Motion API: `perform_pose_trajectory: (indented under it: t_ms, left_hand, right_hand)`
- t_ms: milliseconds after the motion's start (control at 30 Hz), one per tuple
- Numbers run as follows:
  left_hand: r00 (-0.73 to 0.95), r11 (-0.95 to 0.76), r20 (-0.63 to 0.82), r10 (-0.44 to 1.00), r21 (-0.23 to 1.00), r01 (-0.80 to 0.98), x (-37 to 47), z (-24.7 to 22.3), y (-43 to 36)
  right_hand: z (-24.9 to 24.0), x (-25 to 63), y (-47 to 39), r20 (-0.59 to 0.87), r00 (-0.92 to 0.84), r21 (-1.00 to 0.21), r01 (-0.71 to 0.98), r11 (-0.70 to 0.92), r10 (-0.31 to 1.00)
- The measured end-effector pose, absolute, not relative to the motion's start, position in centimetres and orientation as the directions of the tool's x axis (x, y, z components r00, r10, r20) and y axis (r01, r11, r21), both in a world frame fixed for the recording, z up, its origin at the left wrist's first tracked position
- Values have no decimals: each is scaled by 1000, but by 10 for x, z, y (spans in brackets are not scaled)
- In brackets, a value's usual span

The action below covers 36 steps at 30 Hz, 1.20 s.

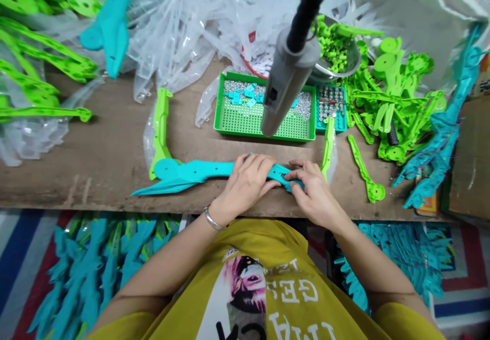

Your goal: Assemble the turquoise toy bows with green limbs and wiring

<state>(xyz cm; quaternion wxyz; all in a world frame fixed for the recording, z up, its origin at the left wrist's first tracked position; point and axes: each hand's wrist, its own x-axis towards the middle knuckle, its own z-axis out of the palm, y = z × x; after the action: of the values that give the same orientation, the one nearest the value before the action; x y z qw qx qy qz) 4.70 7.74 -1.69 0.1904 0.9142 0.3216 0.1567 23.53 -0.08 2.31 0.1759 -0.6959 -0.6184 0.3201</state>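
A striped surface (23, 240) shows below my worn brown desk (115, 141); by its near edge lies the long turquoise piece (214, 169), smooth, pointed leftward, dotted with holes; my left fingers (263, 163) close round its middle, my right fingers (296, 175) bend against its end (gripping or not, I cannot tell); beyond sits a perforated green tray (247, 121).
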Motion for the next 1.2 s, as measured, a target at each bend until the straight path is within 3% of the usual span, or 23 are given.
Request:
perform_pose_trajectory:
  t_ms: [300,500,567,700,967,1200]
  left_hand:
    - [726,-704,122,677,396,590,49,-14,71]
    - [739,-707,166,652,483,516,41,-7,80]
    - [680,-684,220,700,481,548,28,-1,95]
    - [401,-488,288,870,381,785,-10,3,143]
    - [387,-432,195,901,341,835,-37,-39,242]
    - [400,-453,220,889,306,837,-29,-38,238]
  right_hand:
    - [14,228,5,-171,42,-568,812,-133,984]
    - [13,244,2,-106,32,-703,704,-98,994]
    - [17,257,0,-52,68,-747,660,-84,996]
    - [23,287,1,15,199,-783,612,-112,980]
    - [34,298,15,14,229,-685,711,-158,973]
    - [21,304,59,83,164,-681,729,-64,983]
